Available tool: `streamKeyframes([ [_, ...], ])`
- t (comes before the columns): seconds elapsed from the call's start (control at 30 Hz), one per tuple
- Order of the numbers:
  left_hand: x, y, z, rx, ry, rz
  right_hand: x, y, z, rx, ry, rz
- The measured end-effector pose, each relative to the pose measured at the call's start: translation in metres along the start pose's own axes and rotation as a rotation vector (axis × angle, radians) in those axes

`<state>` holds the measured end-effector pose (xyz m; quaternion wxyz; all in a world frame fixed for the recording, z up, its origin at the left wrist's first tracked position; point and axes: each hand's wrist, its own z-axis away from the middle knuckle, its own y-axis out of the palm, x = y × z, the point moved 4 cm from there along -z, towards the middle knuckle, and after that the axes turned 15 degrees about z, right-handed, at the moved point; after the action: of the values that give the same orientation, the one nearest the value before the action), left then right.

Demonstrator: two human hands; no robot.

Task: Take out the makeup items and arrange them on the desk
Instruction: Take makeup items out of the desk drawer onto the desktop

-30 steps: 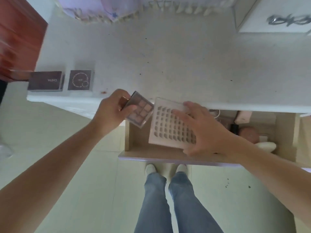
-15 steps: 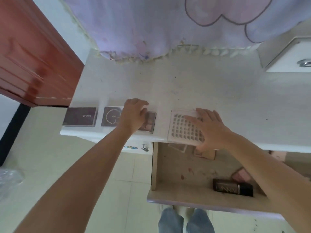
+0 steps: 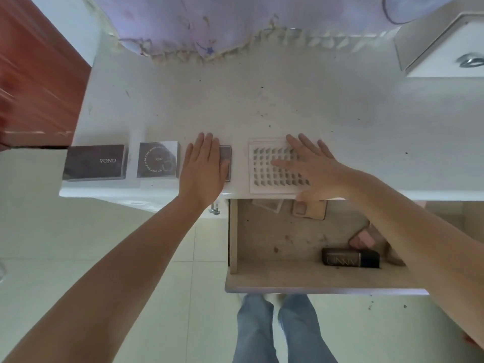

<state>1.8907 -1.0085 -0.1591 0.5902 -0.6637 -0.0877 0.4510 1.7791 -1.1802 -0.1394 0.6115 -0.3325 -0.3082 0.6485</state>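
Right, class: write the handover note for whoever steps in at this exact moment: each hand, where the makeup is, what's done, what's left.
Left hand: flat, fingers straight, on the small palette on the desk.
Right hand: flat on the white grid tray at the desk's front edge.
Done: VONO box, square box, palette and tray stand in a row.
Left: in the open drawer, the dark bottle, pink compact and the cases at the back.

bare forearms, no sleeves, blue jeans (image 3: 277,334), pale shoes
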Motion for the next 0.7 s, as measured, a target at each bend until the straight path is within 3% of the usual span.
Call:
streamKeyframes([
  [0.07,-0.014,-0.003,0.008,-0.159,0.193,-0.018,0.003,-0.005,0.01,-0.093,-0.006,-0.064],
  [0.13,-0.033,0.007,0.028,-0.288,0.449,0.056,0.006,-0.008,0.034,-0.416,0.007,-0.172],
  [0.2,-0.056,0.033,0.059,-0.214,0.618,0.208,0.005,0.002,0.07,-0.742,0.063,-0.249],
  [0.23,-0.065,0.051,0.075,-0.13,0.672,0.254,0.005,0.018,0.084,-0.763,0.075,-0.269],
  [0.3,-0.081,0.086,0.095,0.114,0.602,0.232,0.001,0.063,0.093,-0.462,0.114,-0.286],
  [0.37,-0.082,0.115,0.096,0.371,0.281,0.161,-0.008,0.123,0.097,-0.032,0.189,-0.266],
  [0.43,-0.075,0.133,0.09,0.479,-0.035,0.049,-0.017,0.166,0.097,0.191,0.234,-0.258],
  [0.57,-0.076,0.155,0.067,0.368,-0.29,0.024,-0.018,0.2,0.086,0.303,0.216,-0.12],
  [0.7,-0.073,0.173,0.04,0.264,-0.339,-0.089,-0.016,0.21,0.075,0.274,0.214,-0.058],
])
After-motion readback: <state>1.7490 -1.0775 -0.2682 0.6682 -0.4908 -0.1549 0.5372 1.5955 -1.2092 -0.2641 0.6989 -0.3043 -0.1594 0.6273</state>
